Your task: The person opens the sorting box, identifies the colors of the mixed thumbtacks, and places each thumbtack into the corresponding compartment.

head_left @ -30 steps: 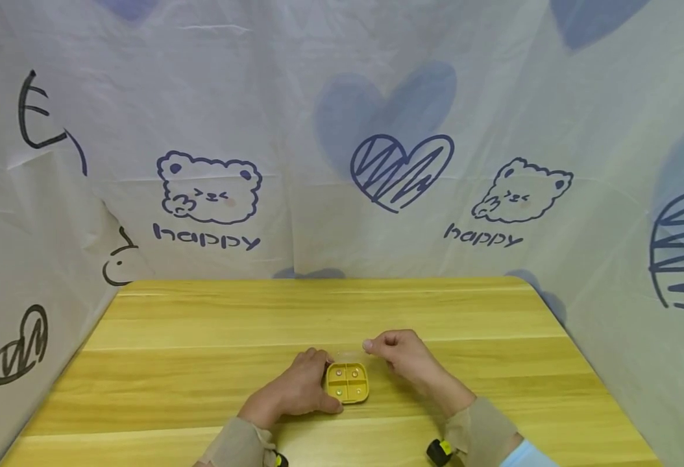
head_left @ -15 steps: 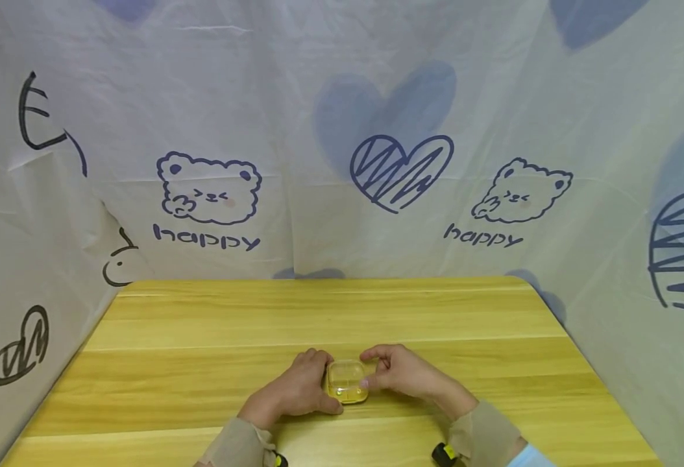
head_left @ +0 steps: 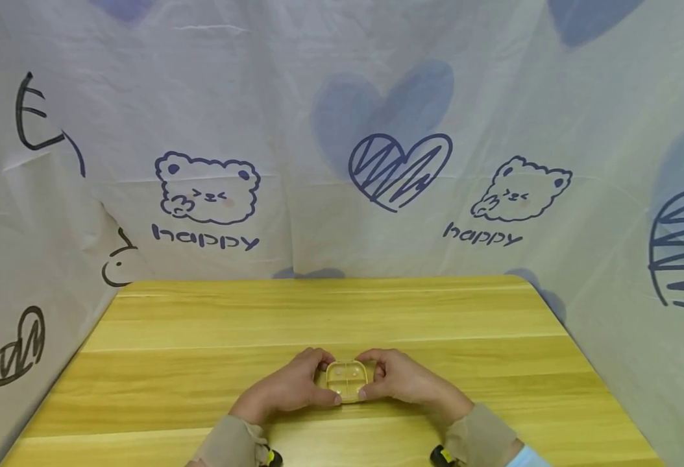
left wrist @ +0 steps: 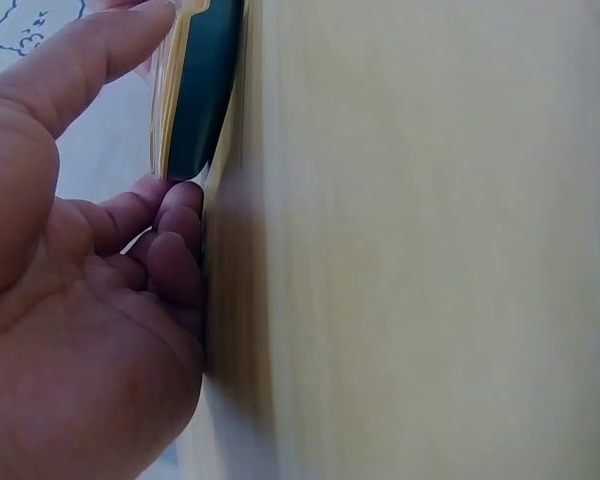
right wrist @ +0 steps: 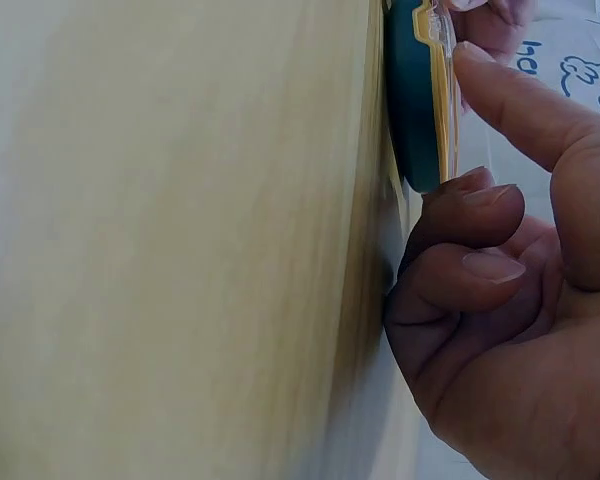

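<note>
A small pill box (head_left: 346, 381) with a yellow four-part tray lies on the table, its clear lid down over the compartments. From the side, its lower shell (left wrist: 202, 95) is dark green below a yellow rim. My left hand (head_left: 295, 384) grips the box's left side, thumb at the front corner and forefinger at the back one. Opposite it, my right hand (head_left: 403, 377) holds the right side the same way, thumb on the near edge. In the right wrist view the other fingers (right wrist: 470, 275) are curled beside the box, close to the tabletop.
The wooden table (head_left: 342, 311) stretches out around the box to the back and both sides. A pale cloth (head_left: 307, 214) with bear and heart drawings hangs behind it and along the sides.
The clear lid has swung from standing open at the back down over the tray. My right hand has come nearer, from the lid's edge to the box's right side.
</note>
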### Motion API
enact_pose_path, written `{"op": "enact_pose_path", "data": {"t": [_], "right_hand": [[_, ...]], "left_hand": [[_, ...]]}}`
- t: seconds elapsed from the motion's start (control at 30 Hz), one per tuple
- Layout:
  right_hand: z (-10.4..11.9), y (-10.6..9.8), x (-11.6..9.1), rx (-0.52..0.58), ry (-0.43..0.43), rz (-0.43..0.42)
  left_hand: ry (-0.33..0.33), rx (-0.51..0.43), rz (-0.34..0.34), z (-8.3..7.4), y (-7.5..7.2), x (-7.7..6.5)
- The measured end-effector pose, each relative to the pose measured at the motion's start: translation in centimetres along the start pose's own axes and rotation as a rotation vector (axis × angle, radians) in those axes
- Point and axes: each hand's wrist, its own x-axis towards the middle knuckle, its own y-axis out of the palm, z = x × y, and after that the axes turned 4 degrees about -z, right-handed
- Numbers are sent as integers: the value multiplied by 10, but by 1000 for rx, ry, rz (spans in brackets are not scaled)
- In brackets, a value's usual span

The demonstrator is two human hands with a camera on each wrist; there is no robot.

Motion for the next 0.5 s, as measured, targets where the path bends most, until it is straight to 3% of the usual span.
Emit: {"op": "enact_pose_path", "data": {"t": [0.5], "right_hand": [[-4, 2, 2, -37, -23, -7]], "left_hand": [[-2, 13, -13, 1, 1, 1]]}}
